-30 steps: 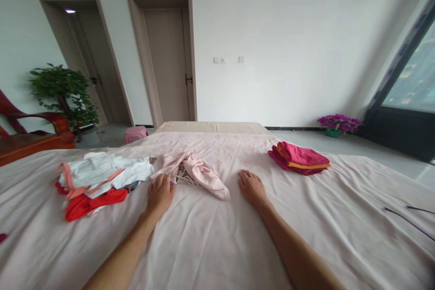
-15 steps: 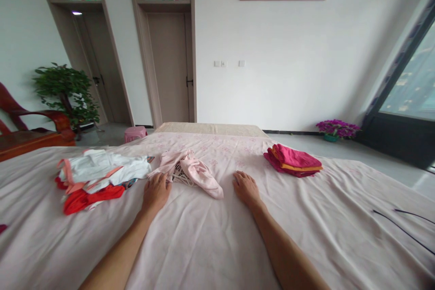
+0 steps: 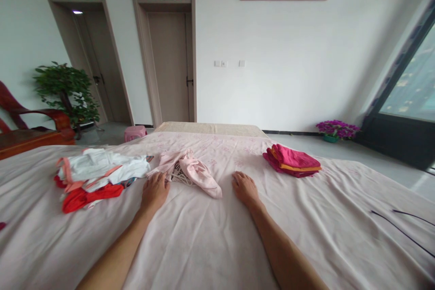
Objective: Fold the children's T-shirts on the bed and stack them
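Observation:
My left hand lies palm down on the pale pink sheet, fingers stretched out, at the left edge of a crumpled light pink garment with black lettering and a pale cord. Its fingertips are beside or just touching the cloth; I cannot tell which. To the right of that garment, my right hand rests flat on the sheet, fingers extended and holding nothing. A loose heap of white clothes with coral trim, and a red piece under it, sits left of my left hand. Beyond my right hand is a folded stack of magenta and orange cloth.
Two dark cords lie on the sheet at the right. Past the bed's far edge stand a pink stool, a pot of purple flowers and a wall. A wooden armchair and a leafy plant are at the left.
Almost nothing differs. Both hands stay flat in the same places, apart from a very slight shift of my left hand to the left; the clothes lie as before.

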Tool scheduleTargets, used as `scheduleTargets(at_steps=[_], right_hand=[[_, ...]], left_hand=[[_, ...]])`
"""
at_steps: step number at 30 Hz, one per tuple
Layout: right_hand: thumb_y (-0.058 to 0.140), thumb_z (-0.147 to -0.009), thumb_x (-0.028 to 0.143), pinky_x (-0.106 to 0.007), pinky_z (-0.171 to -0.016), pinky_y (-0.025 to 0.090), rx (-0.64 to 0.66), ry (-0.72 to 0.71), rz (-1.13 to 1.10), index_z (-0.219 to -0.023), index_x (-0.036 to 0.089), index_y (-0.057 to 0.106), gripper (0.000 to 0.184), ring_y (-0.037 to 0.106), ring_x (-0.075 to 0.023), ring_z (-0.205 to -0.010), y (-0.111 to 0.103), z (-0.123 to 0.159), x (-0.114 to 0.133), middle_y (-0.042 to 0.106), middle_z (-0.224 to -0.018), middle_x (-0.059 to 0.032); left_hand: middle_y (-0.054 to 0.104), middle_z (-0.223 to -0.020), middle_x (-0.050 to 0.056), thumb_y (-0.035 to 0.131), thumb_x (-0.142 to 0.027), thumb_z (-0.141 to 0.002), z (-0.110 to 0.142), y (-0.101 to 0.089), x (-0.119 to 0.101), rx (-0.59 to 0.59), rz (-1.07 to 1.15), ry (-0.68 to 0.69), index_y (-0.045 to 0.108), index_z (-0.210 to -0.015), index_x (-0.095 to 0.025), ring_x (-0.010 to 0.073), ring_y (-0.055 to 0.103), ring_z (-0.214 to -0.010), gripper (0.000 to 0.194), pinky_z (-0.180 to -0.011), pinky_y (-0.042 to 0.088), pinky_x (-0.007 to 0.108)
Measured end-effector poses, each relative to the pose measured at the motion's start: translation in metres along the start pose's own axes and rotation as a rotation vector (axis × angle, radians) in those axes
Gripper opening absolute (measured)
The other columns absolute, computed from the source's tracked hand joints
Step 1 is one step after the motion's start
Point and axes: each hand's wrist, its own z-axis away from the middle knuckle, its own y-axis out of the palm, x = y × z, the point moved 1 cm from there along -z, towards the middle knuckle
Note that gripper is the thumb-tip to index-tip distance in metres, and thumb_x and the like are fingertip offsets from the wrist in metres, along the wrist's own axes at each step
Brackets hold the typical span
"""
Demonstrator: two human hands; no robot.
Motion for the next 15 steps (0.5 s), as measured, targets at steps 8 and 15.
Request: scheduleTargets(at_steps=[8, 15], right_hand=[[0.042, -0.095, 0.028, -0.032, -0.108, 0.033, 0.004, 0.004, -0.011, -0.128, 0.023, 0.062, 0.039, 0.051, -0.0212, -0.127, -0.0016, 0.0018, 0.0008, 0.058, -0.139, -0.0058], [0.042, -0.095, 0.028, -0.032, -0.108, 0.033, 0.002, 0.001, -0.005, -0.128, 0.023, 0.063, 0.039, 0.051, -0.0213, -0.127, -0.0029, 0.0021, 0.002, 0.058, -0.139, -0.0056]], left_hand=[[0.062, -0.126, 0.014, 0.044, -0.028, -0.093, 0.001, -0.0034, -0.0022, -0.009, -0.006, 0.016, 0.059, -0.124, -0.016, 0.0268, 0.054, -0.121, 0.037, -0.102, 0.039, 0.04], [0.061, -0.128, 0.014, 0.044, -0.027, -0.093, 0.0011, 0.0028, 0.0004, -0.038, -0.016, 0.032, 0.059, -0.125, -0.016, 0.027, 0.053, -0.122, 0.037, -0.103, 0.039, 0.04]])
